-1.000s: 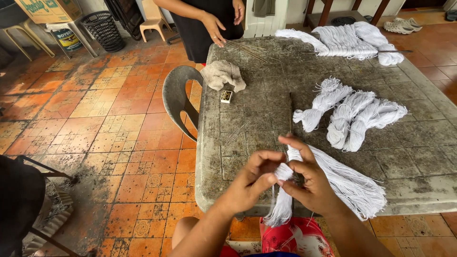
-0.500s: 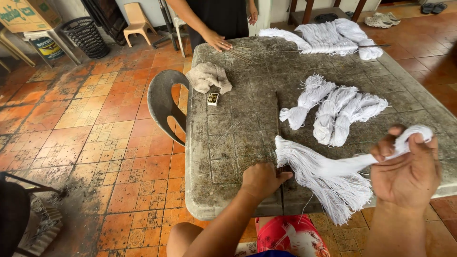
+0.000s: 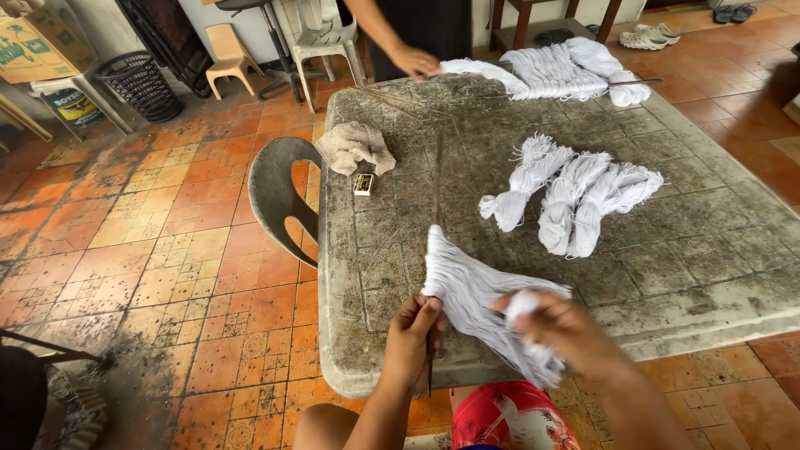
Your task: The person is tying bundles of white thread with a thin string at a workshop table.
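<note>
You are pinning the thin stick [image 3: 435, 217] with your left hand [image 3: 412, 333], grip clenched; your right hand [image 3: 567, 329] is grasping the white yarn bundle [image 3: 471, 287], winding in hand; next calls for steady tension

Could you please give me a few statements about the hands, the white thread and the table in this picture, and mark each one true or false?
1. The left hand pinches a thin dark stick at the near edge of the table. True.
2. The right hand rests empty on the table. False: it grips the white thread bundle that fans out from the stick.
3. Three finished white thread skeins lie side by side on the table. True.
4. The beige cloth lies on the floor. False: it lies on the table, next to a small box.
5. Another person's hand rests at the table's far edge. True.
</note>
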